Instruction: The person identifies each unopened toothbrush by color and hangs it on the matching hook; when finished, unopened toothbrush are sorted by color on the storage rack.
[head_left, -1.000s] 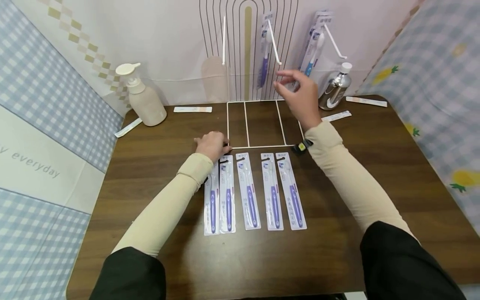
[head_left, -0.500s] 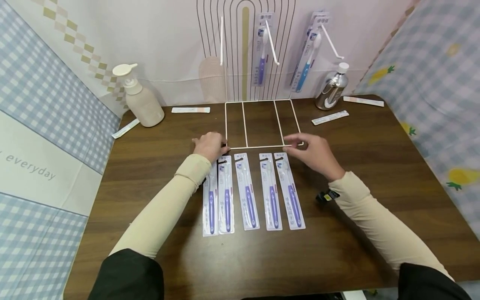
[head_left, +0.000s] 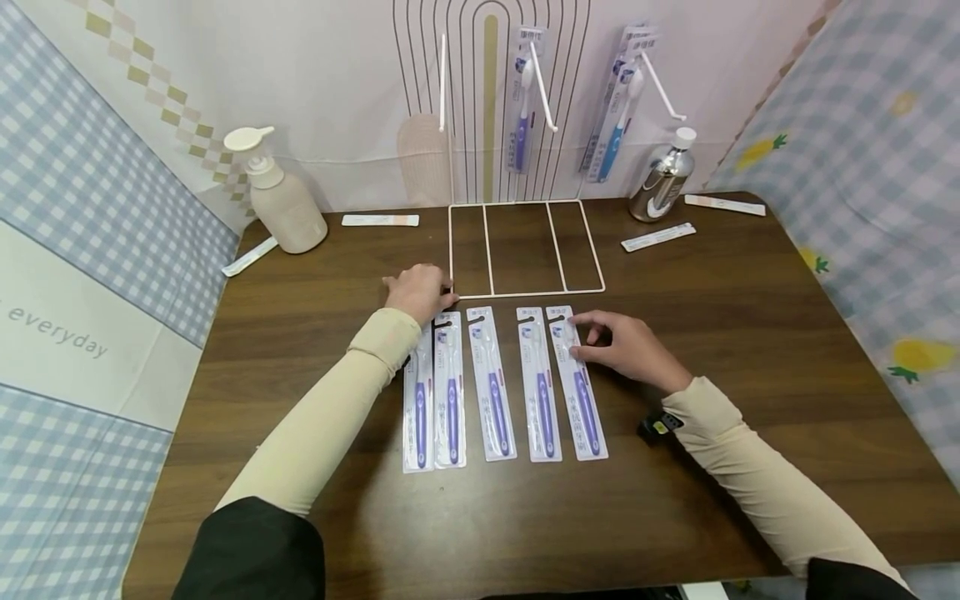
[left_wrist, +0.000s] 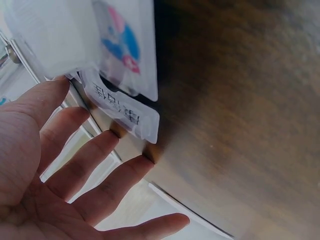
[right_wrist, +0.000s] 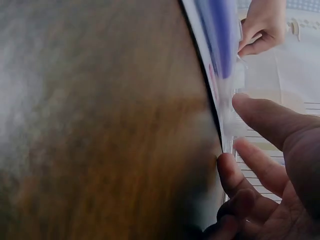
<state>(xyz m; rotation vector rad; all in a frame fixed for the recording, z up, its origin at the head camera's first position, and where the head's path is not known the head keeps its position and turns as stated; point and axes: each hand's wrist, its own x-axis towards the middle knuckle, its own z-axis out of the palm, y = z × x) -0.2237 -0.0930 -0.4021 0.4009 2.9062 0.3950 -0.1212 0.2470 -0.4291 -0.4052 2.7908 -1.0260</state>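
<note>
Several packaged purple toothbrushes lie side by side on the table in the head view. My right hand (head_left: 628, 346) is at the upper right edge of the rightmost toothbrush pack (head_left: 577, 383), thumb and fingertips spread apart along it. In the right wrist view the thumb (right_wrist: 265, 117) lies against the clear plastic, with fingertips at the pack's end. My left hand (head_left: 417, 293) rests at the top of the leftmost toothbrush pack (head_left: 418, 408), partly covering it. In the left wrist view its fingers (left_wrist: 102, 192) are spread, tips down at the wood near the card's end.
A white wire rack (head_left: 525, 294) stands behind the row. From its hooks hang a purple toothbrush pack (head_left: 522, 125) and a blue toothbrush pack (head_left: 613, 133). A pump bottle (head_left: 288, 208) stands left, a silver bottle (head_left: 663, 179) right. Thin white sachets (head_left: 658, 237) lie about.
My right hand has come down from near the hanging packs to the rightmost toothbrush pack on the table. The purple pack on the hook has stopped swinging. My left hand has stayed put.
</note>
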